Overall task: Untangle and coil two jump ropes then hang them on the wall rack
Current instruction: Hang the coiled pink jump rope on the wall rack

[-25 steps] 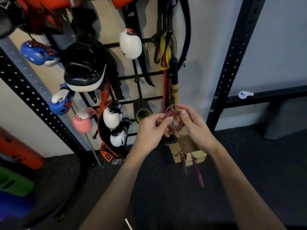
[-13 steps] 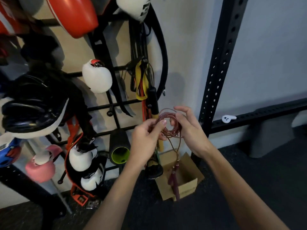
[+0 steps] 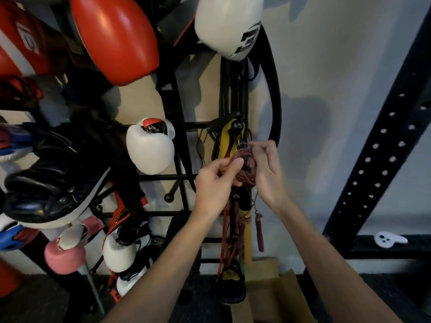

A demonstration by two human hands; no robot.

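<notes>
A thin dark red jump rope [image 3: 245, 167] is wound into a small coil, held up close to the black wall rack [image 3: 163, 177]. My left hand [image 3: 215, 185] pinches the coil's left side and my right hand [image 3: 268, 173] pinches its top right. The rope's maroon handles [image 3: 259, 231] dangle below my right hand. Just above the coil a black ball-tipped peg [image 3: 237, 125] carries yellow and black straps and other ropes. Whether the coil touches that peg I cannot tell.
Boxing gloves hang on the rack: a white glove [image 3: 150, 149], a red glove [image 3: 116, 36], a pink glove [image 3: 67, 250]. A free peg [image 3: 169, 197] juts out left of my hands. An open cardboard box [image 3: 277, 294] lies below. A perforated black upright [image 3: 377, 159] stands right.
Both hands have lifted the coiled rope upward and closer to the rack, up to the peg with the yellow strap. My view has tilted up and nearer the wall.
</notes>
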